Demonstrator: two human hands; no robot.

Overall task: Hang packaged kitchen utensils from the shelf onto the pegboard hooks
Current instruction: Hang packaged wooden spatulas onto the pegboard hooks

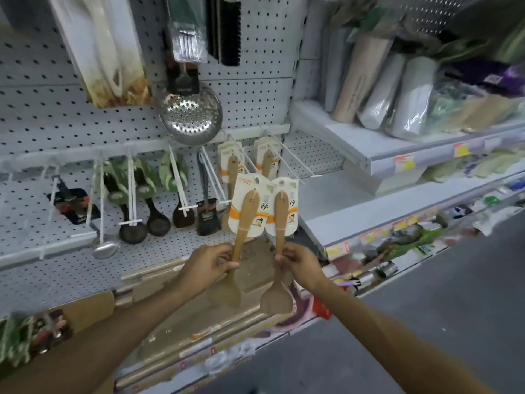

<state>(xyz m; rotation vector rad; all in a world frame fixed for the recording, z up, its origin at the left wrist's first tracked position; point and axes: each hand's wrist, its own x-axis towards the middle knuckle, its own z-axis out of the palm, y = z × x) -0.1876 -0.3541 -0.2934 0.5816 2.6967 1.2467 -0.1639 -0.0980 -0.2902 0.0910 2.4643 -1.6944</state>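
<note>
Each hand grips one wooden spatula on a white-and-orange backing card, handle up and blade hanging below the fist: the left hand (208,267) curls its fingers round the left carded spatula (245,220), the right hand (298,263) pinches the neck of the right carded spatula (281,220), the two cards touching side by side above the knuckles. Both forearms reach forward and up from the lower corners towards the white pegboard (56,120). Just beyond the cards, matching carded spatulas (230,160) hang on white wire hooks (287,160), with a perforated steel skimmer (191,115) above and dark ladles (147,217) left of the left hand.
</note>
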